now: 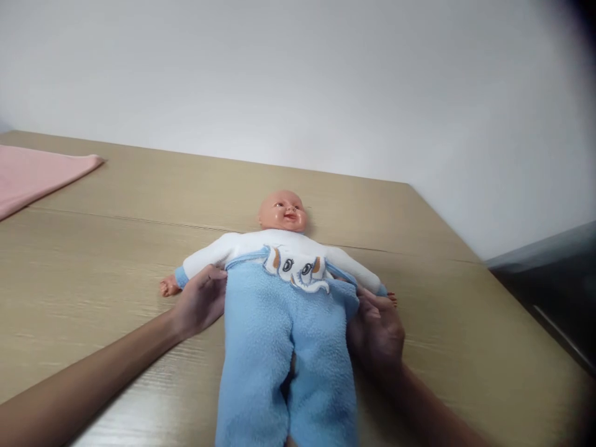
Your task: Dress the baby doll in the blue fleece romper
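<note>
On the surface (139, 186), a doll (251, 241) is laid face up, its long axis running away from the viewpoint, head (283, 210) farthest, while its blue garment (261, 329) is held midway between left hand (201, 302) and right hand (378, 329), each grip closed on one upper side edge.

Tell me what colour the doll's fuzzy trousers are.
The trousers are light blue, seen best in the head view.
</note>
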A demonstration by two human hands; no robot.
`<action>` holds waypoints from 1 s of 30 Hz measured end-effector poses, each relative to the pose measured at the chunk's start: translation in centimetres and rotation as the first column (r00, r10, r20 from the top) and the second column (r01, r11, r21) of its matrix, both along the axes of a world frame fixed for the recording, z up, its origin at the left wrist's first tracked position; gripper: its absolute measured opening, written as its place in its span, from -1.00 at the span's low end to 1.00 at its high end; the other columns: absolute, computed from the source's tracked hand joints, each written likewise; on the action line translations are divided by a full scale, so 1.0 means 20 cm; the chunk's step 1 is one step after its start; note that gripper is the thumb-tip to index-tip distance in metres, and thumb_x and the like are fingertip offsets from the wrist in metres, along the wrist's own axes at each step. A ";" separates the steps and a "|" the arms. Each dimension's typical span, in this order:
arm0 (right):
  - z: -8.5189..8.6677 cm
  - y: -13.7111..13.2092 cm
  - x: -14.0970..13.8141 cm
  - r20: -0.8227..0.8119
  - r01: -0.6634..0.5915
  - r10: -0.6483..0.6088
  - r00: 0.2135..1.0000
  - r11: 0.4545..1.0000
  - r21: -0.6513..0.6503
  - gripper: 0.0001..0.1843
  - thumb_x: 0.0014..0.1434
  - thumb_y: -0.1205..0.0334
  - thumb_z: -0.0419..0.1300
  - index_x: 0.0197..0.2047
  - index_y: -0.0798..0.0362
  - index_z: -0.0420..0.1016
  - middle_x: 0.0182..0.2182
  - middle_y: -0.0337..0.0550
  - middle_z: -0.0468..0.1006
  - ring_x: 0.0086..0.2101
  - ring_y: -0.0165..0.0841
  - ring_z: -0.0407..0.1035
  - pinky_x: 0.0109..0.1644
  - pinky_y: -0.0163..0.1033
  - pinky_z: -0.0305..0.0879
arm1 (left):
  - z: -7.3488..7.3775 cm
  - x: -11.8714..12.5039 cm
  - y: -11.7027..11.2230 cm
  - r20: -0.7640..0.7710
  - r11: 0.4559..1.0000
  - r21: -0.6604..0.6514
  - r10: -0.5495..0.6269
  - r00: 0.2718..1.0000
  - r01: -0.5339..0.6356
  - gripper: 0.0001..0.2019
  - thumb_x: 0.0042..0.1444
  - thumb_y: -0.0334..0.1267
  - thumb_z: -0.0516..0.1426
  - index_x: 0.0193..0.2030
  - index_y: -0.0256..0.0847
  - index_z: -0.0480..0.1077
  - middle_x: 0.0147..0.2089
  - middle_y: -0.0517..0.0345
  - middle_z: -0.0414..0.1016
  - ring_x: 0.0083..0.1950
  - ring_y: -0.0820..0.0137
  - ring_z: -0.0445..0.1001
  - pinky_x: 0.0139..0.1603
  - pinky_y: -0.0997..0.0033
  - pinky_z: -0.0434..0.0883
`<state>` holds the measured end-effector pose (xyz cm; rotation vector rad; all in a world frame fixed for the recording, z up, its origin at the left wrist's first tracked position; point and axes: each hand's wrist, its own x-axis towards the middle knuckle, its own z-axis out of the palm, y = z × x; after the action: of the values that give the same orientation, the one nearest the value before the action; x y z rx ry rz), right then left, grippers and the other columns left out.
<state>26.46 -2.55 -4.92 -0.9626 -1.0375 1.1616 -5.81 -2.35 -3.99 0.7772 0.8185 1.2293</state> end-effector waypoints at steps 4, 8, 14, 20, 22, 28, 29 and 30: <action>0.07 0.02 -0.02 -0.035 -0.091 0.088 0.995 0.992 -0.088 -0.78 0.38 -0.08 0.30 -0.09 -0.16 0.65 -0.06 -0.10 0.79 0.10 0.06 0.65 0.21 0.15 0.60 | -0.01 -0.03 0.02 0.069 0.987 -0.059 -0.144 0.987 0.148 -0.71 0.21 -0.02 0.37 -0.05 -0.15 0.69 -0.04 -0.01 0.80 0.18 -0.10 0.69 0.32 -0.10 0.55; 0.10 0.04 -0.02 0.070 -0.031 0.041 0.997 0.990 -0.140 -0.68 0.36 -0.13 0.44 0.03 -0.16 0.62 -0.02 -0.16 0.78 0.03 -0.05 0.65 0.18 0.02 0.59 | -0.02 -0.04 0.06 0.001 0.975 0.013 -0.224 0.975 0.224 -0.62 0.31 0.11 0.36 0.04 -0.13 0.70 0.13 -0.07 0.77 0.36 -0.12 0.59 0.50 -0.10 0.39; 0.07 0.06 -0.05 0.409 0.014 0.006 0.912 0.999 -0.046 -0.53 0.36 -0.33 0.40 -0.07 -0.08 0.63 -0.14 -0.13 0.70 -0.07 -0.07 0.56 0.09 -0.04 0.52 | -0.02 -0.09 0.05 -0.280 0.984 0.033 -0.161 0.947 0.177 -0.51 0.37 0.27 0.33 -0.27 -0.16 0.55 -0.27 0.12 0.57 -0.18 0.23 0.47 -0.04 0.22 0.43; 0.01 0.04 -0.03 0.420 0.101 -0.098 0.902 0.995 0.014 -0.59 0.42 -0.25 0.34 0.05 -0.09 0.59 -0.03 -0.08 0.68 0.05 -0.03 0.56 0.23 0.07 0.48 | 0.01 -0.09 0.00 -0.520 0.951 0.309 0.198 0.831 -0.034 -0.46 0.45 0.25 0.26 -0.37 -0.14 0.36 -0.33 0.24 0.25 -0.23 0.32 0.22 -0.14 0.32 0.24; 0.00 0.01 -0.02 0.415 0.129 -0.156 0.896 0.987 0.093 -0.62 0.44 -0.16 0.35 0.12 -0.09 0.55 0.05 -0.05 0.64 0.11 -0.03 0.54 0.31 0.12 0.44 | 0.01 -0.08 -0.01 -0.495 0.939 0.334 0.250 0.832 -0.083 -0.52 0.44 0.22 0.28 -0.29 -0.14 0.45 -0.29 0.24 0.30 -0.21 0.33 0.26 -0.13 0.33 0.26; 0.23 -0.01 -0.08 0.490 0.120 -0.373 0.788 0.873 0.472 -0.81 0.50 0.14 0.28 0.13 -0.12 0.49 0.16 -0.02 0.55 0.24 -0.02 0.44 0.43 0.20 0.30 | 0.01 -0.05 0.00 -0.413 0.903 0.383 0.354 0.839 -0.192 -0.60 0.39 0.18 0.36 -0.16 -0.12 0.52 -0.19 0.20 0.43 -0.11 0.30 0.37 -0.01 0.35 0.33; 0.30 0.01 -0.12 0.524 0.048 -0.359 0.773 0.855 0.516 -0.86 0.51 0.18 0.26 0.09 -0.12 0.50 0.13 -0.02 0.56 0.21 -0.02 0.46 0.40 0.17 0.32 | 0.02 -0.05 0.00 -0.408 0.901 0.392 0.353 0.842 -0.188 -0.61 0.39 0.18 0.36 -0.15 -0.12 0.53 -0.17 0.18 0.45 -0.09 0.29 0.38 0.01 0.34 0.34; 0.38 0.04 -0.18 0.571 -0.042 -0.333 0.750 0.837 0.545 -0.90 0.51 0.21 0.25 0.06 -0.11 0.51 0.08 -0.03 0.58 0.18 -0.03 0.48 0.36 0.15 0.34 | 0.02 -0.05 0.00 -0.406 0.900 0.398 0.348 0.845 -0.179 -0.62 0.39 0.18 0.35 -0.14 -0.12 0.53 -0.15 0.17 0.46 -0.06 0.28 0.40 0.03 0.33 0.35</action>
<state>22.91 -1.67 2.76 -0.9863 -1.6957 0.3188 -6.77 -2.37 -3.64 1.3204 1.1519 1.4841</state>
